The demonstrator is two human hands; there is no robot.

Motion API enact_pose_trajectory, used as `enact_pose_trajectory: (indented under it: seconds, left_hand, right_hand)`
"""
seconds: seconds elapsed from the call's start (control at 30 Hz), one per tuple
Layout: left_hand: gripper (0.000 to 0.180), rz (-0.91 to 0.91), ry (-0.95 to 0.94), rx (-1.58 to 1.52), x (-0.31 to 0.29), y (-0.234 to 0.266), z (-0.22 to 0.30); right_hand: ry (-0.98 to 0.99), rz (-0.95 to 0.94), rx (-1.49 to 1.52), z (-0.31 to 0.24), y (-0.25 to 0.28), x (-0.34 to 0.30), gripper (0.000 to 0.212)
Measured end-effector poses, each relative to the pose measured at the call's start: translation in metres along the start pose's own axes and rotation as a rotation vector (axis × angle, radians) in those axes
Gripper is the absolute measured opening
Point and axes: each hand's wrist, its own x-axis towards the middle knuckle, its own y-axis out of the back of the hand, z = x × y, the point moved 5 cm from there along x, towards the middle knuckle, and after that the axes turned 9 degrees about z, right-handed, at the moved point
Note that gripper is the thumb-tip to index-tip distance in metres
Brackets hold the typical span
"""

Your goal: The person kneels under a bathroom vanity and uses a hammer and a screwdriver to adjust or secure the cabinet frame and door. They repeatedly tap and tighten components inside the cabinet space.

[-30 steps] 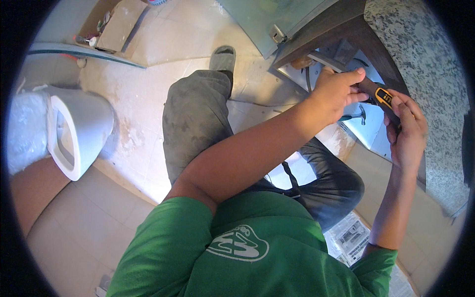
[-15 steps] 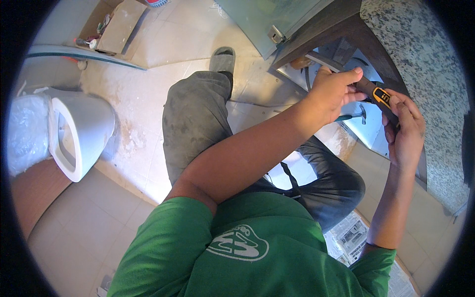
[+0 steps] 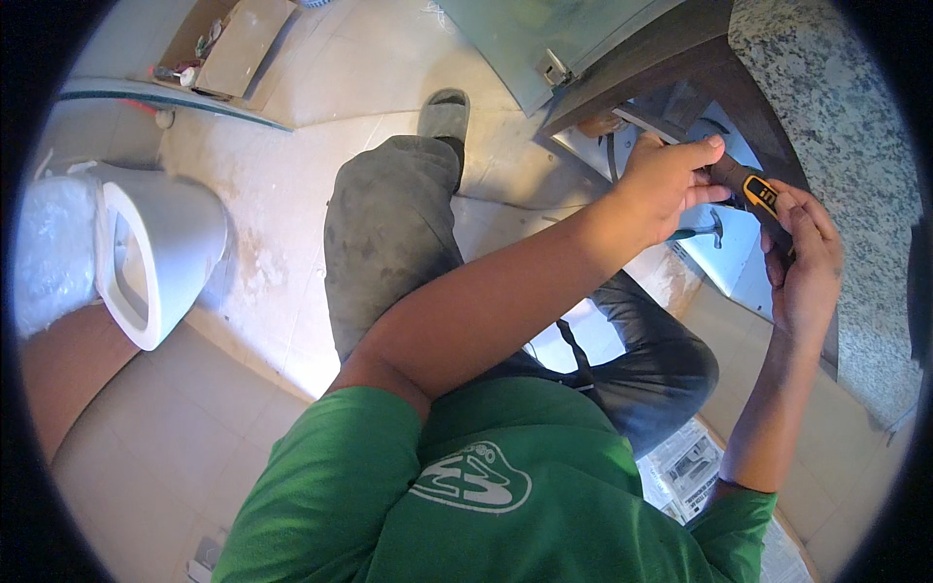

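My right hand (image 3: 805,248) is closed round the rear of a slim black hand tool with an orange-yellow panel (image 3: 759,191), its exact kind unclear. At the tool's front end, my left hand (image 3: 661,187) grips it with the thumb on top and the fingers curled below. The tool's tip is hidden by my left hand. Both hands are at the opening of a dark wood cabinet (image 3: 637,70). Just beneath my left hand, a claw hammer (image 3: 717,229) lies on a pale surface inside.
A speckled granite slab (image 3: 826,117) borders the cabinet on the right. A glass door panel (image 3: 515,49) stands open at the top. On the left are a white toilet (image 3: 180,228) and a cardboard box (image 3: 233,53) of small items. Newspaper (image 3: 695,466) lies by my knee.
The view has shifted a little. Both hands keep their hold on the tool, with hardly any movement against the cabinet.
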Motion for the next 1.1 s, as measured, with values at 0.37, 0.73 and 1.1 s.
enact_pose_trajectory:
  seconds: [0.37,0.73,1.1]
  left_hand:
    - [0.021,0.010,-0.002,0.021,0.011,0.006,-0.004]
    - [0.021,0.027,0.021,0.065,0.019,0.020,-0.003]
    - [0.021,0.044,0.025,0.068,0.019,0.022,-0.003]
  right_hand:
    - [0.015,-0.009,0.016,0.004,-0.003,0.004,0.023]
    - [-0.043,0.031,0.054,0.018,-0.009,0.010,0.022]
    - [-0.039,0.016,0.015,0.021,-0.020,0.014,0.023]
